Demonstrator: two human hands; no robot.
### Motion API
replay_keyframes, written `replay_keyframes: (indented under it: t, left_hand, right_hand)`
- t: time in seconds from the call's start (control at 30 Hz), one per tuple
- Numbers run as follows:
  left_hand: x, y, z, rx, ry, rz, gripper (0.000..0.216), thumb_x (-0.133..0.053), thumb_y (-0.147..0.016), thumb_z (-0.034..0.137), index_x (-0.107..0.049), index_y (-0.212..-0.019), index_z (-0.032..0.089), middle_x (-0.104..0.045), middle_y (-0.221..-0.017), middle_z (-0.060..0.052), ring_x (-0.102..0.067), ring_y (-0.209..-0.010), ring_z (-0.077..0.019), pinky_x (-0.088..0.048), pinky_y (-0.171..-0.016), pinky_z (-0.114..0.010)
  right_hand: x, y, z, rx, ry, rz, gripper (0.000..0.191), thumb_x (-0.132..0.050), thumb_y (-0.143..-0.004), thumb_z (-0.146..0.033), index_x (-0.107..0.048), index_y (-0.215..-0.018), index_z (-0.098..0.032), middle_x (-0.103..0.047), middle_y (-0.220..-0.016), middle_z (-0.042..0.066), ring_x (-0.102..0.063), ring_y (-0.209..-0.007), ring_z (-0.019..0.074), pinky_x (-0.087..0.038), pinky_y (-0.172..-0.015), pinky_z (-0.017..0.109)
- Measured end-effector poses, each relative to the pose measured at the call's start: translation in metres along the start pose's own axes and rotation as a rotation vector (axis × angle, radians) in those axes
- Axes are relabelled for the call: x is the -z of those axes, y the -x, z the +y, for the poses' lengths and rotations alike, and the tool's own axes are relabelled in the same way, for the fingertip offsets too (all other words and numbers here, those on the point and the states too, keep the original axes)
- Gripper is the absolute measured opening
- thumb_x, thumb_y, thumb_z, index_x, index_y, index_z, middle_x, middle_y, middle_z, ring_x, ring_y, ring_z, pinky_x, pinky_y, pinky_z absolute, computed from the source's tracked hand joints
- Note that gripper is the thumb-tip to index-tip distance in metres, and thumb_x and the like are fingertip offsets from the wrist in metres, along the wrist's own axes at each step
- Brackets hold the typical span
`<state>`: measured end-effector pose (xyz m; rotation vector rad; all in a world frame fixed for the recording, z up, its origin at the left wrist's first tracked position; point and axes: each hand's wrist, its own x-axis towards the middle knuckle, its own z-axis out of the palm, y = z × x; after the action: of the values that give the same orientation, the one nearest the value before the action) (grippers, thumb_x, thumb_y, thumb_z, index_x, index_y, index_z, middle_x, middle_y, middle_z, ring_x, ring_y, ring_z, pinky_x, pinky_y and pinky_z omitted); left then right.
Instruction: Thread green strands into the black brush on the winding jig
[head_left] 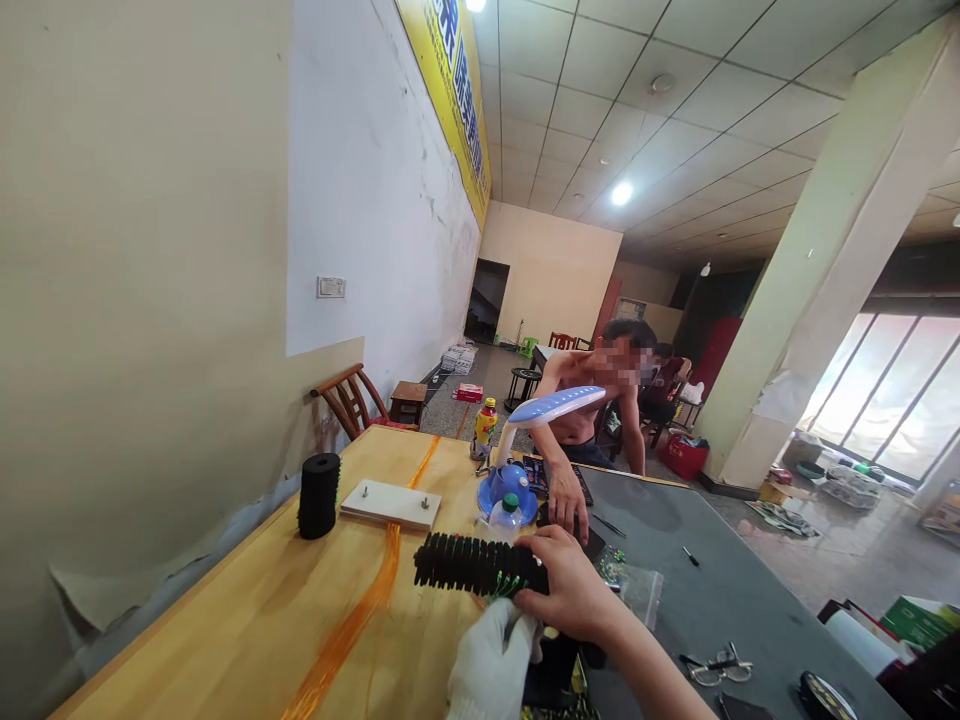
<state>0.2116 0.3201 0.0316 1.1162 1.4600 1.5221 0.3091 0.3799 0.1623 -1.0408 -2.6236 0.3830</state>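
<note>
A stack of black discs [480, 565], ribbed like a roll, lies sideways above the table. My right hand [566, 585] is bare and closed round its right end. Small green-tipped pieces [508, 583] stick out of the stack's near side. Just below them, my left hand [491, 660], in a white glove, has its fingers drawn together against the stack's underside. What its fingertips pinch is hidden. Below my hands is a dark object [551, 670], partly covered by them. An upright black roll [319, 496] with green specks along its edge stands at the left.
Orange strands [352, 630] run across the wooden table [225, 610] under a white board [390, 503]. A blue lamp [555, 405] and a green-capped bottle [507, 512] stand beyond my hands. Opposite, a person's hand [568, 498] rests near the dark mat [697, 580]; glasses [718, 665] lie right.
</note>
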Motion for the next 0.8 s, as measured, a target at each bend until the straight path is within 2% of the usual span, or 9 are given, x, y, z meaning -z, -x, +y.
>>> replay_keyframes:
  t: [0.27, 0.43, 0.63, 0.8]
  left_hand:
    - [0.003, 0.001, 0.003, 0.005, -0.018, -0.017, 0.047, -0.052, -0.081, 0.064, -0.064, -0.070, 0.020, -0.065, -0.060, -0.001, -0.056, -0.060, -0.0173, -0.042, -0.061, -0.025]
    - [0.002, -0.001, 0.000, 0.033, -0.036, -0.016, 0.048, -0.053, -0.079, 0.066, -0.063, -0.069, 0.021, -0.063, -0.059, -0.001, -0.054, -0.060, -0.0169, -0.041, -0.060, -0.025]
    - [0.002, -0.002, -0.001, 0.014, -0.035, -0.046, 0.043, -0.049, -0.084, 0.059, -0.059, -0.069, 0.020, -0.063, -0.062, -0.001, -0.054, -0.062, -0.0172, -0.039, -0.061, -0.026]
    - [0.002, 0.000, 0.002, 0.026, -0.022, -0.029, 0.044, -0.049, -0.083, 0.060, -0.061, -0.071, 0.019, -0.063, -0.063, -0.002, -0.055, -0.064, -0.0185, -0.041, -0.063, -0.027]
  right_hand:
    - [0.002, -0.005, 0.002, 0.017, 0.018, -0.019, 0.048, -0.070, -0.065, -0.023, -0.068, -0.112, -0.014, -0.066, -0.106, 0.011, -0.055, -0.105, 0.0265, -0.039, -0.098, 0.037]
    - [-0.006, -0.002, 0.006, 0.021, 0.005, 0.021, 0.049, -0.067, -0.066, -0.021, -0.065, -0.115, -0.014, -0.064, -0.110, 0.012, -0.053, -0.109, 0.0279, -0.040, -0.097, 0.038]
    - [-0.009, 0.000, 0.005, 0.016, -0.007, 0.018, 0.050, -0.065, -0.068, -0.019, -0.063, -0.117, -0.012, -0.064, -0.115, 0.014, -0.052, -0.115, 0.0285, -0.038, -0.101, 0.039]
    - [-0.003, -0.004, 0.008, 0.005, -0.020, -0.031, 0.052, -0.075, -0.064, -0.028, -0.065, -0.114, -0.016, -0.064, -0.117, 0.012, -0.055, -0.113, 0.0287, -0.038, -0.102, 0.041]
